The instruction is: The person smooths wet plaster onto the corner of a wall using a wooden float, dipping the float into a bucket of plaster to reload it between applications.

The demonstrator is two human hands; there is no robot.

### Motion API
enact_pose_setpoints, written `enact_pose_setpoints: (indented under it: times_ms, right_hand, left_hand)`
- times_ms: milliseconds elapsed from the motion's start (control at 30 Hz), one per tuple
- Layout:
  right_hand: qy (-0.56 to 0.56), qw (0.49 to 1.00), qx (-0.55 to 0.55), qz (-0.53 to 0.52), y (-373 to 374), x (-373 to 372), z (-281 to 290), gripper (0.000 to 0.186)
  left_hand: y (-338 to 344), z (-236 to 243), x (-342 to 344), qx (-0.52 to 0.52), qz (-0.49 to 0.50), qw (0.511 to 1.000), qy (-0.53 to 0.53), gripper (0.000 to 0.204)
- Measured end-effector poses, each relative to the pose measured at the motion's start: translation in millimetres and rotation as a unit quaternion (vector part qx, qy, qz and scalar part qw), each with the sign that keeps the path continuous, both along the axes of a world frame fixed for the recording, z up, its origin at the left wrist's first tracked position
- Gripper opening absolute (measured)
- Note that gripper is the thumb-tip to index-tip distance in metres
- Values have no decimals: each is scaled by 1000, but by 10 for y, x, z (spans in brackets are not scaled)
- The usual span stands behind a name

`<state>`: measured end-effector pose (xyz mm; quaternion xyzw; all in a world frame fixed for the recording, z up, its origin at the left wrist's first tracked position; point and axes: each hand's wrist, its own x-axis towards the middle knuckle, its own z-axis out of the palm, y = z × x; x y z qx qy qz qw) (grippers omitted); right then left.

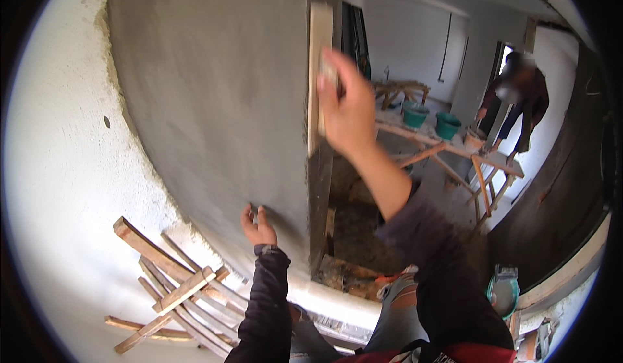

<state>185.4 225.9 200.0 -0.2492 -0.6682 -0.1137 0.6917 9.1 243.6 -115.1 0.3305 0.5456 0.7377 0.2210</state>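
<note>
My right hand [347, 107] grips a long pale wooden plastering float [320, 22] by its back handle. The float stands upright along the outer corner of a grey plastered wall [207, 84]; the moving hand is slightly blurred. Lower down, my left hand [259, 228] is raised close to the wall face, thumb and fingers curved and apart. Nothing shows clearly in it, and whether its fingertips touch the plaster I cannot tell.
Wooden lengths [185, 291] are stacked at the lower left. Beyond the corner, a person [519, 100] stands on a plank scaffold [422, 133] with green buckets [448, 125]. Another bucket [503, 295] sits at lower right.
</note>
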Motion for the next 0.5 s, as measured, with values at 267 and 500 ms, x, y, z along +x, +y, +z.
enact_pose_setpoints:
  times_ms: [267,500]
  right_hand:
    - [28,994,-103,21,-265,-104,-1457,29]
    - [158,935,-316,12,-480,-184,-4523,39]
  left_hand:
    - [-89,-13,0,48,-51,996,-62,39]
    - [-547,516,294,176,64,981,-45,24]
